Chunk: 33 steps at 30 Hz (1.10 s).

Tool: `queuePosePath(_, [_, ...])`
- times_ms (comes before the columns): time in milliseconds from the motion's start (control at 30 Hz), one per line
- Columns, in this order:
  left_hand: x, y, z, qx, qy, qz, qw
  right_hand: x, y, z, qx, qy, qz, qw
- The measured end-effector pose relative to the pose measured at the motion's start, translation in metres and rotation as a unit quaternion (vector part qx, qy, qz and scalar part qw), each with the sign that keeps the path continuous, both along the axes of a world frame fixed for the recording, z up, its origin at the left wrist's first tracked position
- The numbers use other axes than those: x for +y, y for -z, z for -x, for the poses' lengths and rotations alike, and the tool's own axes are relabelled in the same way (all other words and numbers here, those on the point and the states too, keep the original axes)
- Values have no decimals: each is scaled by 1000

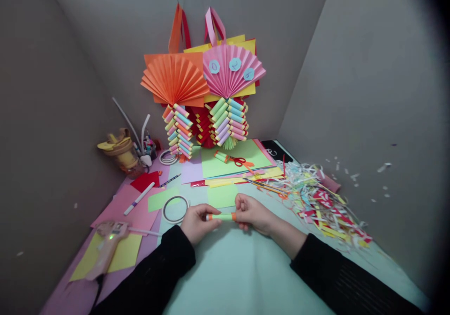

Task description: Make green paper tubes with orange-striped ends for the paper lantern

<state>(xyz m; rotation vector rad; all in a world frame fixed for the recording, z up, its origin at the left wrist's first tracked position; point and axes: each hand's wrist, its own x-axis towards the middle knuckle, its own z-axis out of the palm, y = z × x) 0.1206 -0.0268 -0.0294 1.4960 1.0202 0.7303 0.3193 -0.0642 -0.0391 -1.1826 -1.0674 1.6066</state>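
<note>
A small green paper roll [225, 217] with orange bands at its ends is held level just above the pale green table. My left hand [199, 221] grips its left end between thumb and fingers. At the other end, my right hand [251, 214] pinches the orange band, its fingertips partly hidden. Close to my left hand lies a roll of tape [165, 210]. A light green paper square [222, 195] rests on the table just beyond both hands. Farther back, several similar green and orange rolls [221, 156] lie beside red-handled scissors [240, 161].
A glue gun [108, 251] with a lit green light lies on yellow paper at the left, near a white marker [139, 198]. Paper shreds [316, 198] are heaped at the right. Orange [175, 80] and pink [232, 71] fan decorations hang at the back wall.
</note>
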Motion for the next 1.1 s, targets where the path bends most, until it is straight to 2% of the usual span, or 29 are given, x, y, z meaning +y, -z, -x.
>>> queuePosePath(367, [-2,5,0,22,-10,-21,999,1,5,-2,-10,-17,-4,1000])
queuePosePath(533, [1,9,-1,-23,-6,-11,1000,2,4,-3,-6,7,-3,1000])
queuePosePath(700, [6,6,2,-67,-16,-10,998,5,4,-9,-26,55,11,998])
queuePosePath(867, [10,4,4,-77,-40,23,996,5,2,-14,-23,36,13,999])
queuePosePath(1100, [11,10,4,-62,-38,63,995,-1,-4,-17,-140,6,-24,990])
